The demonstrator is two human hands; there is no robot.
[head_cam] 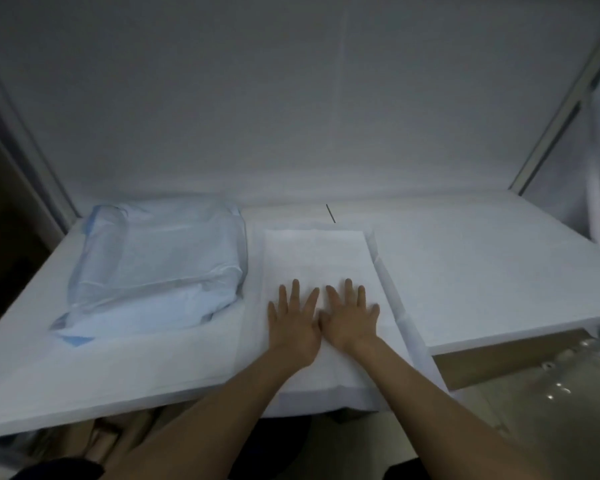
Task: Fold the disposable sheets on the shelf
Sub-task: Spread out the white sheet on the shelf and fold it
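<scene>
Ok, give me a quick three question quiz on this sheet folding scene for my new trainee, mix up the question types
1. True or false: both hands, left hand and right hand, lie flat with straight fingers on the white sheet.
2. What lies to the left of that sheet? A) a plastic-wrapped pack B) a cardboard box C) a pair of scissors
3. Fill in: the sheet's near edge hangs over the front of the ____.

Key: 1 true; 2 A; 3 shelf.
</scene>
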